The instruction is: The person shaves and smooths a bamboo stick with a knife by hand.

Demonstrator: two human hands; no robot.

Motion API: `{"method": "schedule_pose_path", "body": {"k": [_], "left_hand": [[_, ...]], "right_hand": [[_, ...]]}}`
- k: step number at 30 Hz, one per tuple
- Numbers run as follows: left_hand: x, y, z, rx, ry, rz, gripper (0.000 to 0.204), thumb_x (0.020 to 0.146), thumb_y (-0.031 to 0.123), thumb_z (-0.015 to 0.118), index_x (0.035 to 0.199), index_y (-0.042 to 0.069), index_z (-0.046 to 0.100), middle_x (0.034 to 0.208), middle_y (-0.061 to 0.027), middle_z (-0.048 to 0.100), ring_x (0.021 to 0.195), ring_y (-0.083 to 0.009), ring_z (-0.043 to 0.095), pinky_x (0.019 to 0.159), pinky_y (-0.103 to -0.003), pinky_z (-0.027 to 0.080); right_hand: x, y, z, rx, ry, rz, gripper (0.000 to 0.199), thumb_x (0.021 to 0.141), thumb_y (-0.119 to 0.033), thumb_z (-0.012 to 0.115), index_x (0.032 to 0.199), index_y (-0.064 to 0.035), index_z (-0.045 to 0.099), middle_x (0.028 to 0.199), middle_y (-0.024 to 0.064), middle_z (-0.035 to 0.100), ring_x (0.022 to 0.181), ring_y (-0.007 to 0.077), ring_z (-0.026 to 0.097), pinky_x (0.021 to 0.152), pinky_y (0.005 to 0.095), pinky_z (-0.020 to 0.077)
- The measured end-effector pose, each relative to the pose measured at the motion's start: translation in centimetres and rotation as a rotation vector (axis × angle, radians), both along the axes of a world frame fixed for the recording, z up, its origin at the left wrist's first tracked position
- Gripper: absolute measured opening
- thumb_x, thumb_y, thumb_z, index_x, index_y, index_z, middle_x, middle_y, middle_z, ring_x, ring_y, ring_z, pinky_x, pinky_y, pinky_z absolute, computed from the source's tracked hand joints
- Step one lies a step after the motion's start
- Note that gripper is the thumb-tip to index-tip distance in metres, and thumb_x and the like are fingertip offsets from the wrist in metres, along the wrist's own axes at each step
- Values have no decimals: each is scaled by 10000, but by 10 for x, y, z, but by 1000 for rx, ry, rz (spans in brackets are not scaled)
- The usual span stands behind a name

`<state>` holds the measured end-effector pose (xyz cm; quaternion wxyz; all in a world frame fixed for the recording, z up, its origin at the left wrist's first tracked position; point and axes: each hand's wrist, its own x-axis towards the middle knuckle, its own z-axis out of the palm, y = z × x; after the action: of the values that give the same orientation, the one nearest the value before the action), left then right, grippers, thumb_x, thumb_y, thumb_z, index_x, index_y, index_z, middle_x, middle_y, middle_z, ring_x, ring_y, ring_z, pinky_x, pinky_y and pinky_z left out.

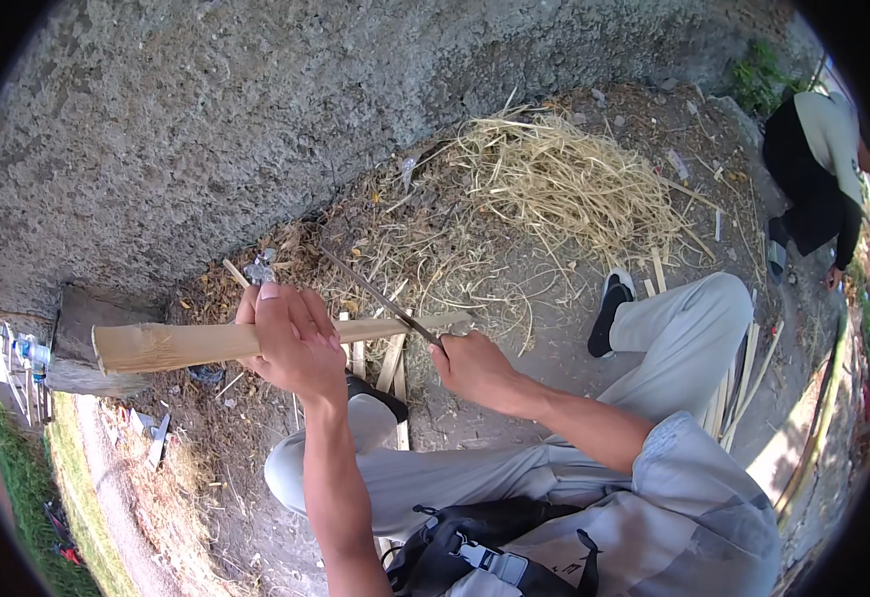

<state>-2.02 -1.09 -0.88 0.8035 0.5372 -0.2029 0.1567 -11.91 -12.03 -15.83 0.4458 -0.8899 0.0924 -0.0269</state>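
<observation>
A long split piece of bamboo (176,346) lies crosswise in front of me, its broad end to the left and its narrow end to the right. My left hand (299,338) is wrapped round its middle. In my right hand (475,368) is the handle of a long, thin, dark knife (370,292). The blade slants up and to the left, crossing the bamboo close to the narrow end; whether its edge bites into the wood I cannot tell. Most of the knife handle is hidden by my fingers.
A heap of pale shavings (574,184) lies ahead by the rough wall (355,90). Bamboo strips (392,363) rest on the ground between my legs. A stone block (107,343) stands at left, near the bamboo's broad end. Another person (818,179) is at far right.
</observation>
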Motion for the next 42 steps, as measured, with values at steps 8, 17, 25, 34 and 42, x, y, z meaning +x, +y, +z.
{"method": "schedule_pose_path", "body": {"k": [8,17,25,34,42], "left_hand": [[-7,-2,4,-6,7,-16,355,926,98,442,603,124,295,438,-2,259,292,-84,171,268,-237,205],[-17,-15,20,97,-24,-57,343,922,104,444,618,127,285,430,5,241,292,-74,179,263,-234,198],[-7,-18,11,60,-87,-99,344,931,119,432,616,125,296,427,2,248,293,-77,188,278,-228,192],[-13,-27,15,148,-123,-84,327,915,94,407,610,129,293,427,2,241,289,-71,170,265,-219,201],[-11,-23,14,51,-43,-215,313,916,103,410,624,124,298,427,2,241,292,-71,159,266,-215,203]], "right_hand": [[-7,-20,52,79,16,-70,280,919,-180,546,790,60,611,606,245,592,587,428,614,585,499,497],[-34,5,-7,17,9,-25,291,947,-201,492,813,50,552,625,244,594,595,456,601,601,525,485],[-21,-5,38,171,-38,-58,292,936,-185,519,773,51,572,574,223,563,518,411,576,538,495,451],[-35,-13,-68,53,51,-73,292,926,-182,522,774,58,590,621,241,596,569,395,619,561,490,469],[-27,-17,31,378,29,-141,356,969,-225,503,759,55,575,516,182,526,441,331,529,511,452,421]]}}
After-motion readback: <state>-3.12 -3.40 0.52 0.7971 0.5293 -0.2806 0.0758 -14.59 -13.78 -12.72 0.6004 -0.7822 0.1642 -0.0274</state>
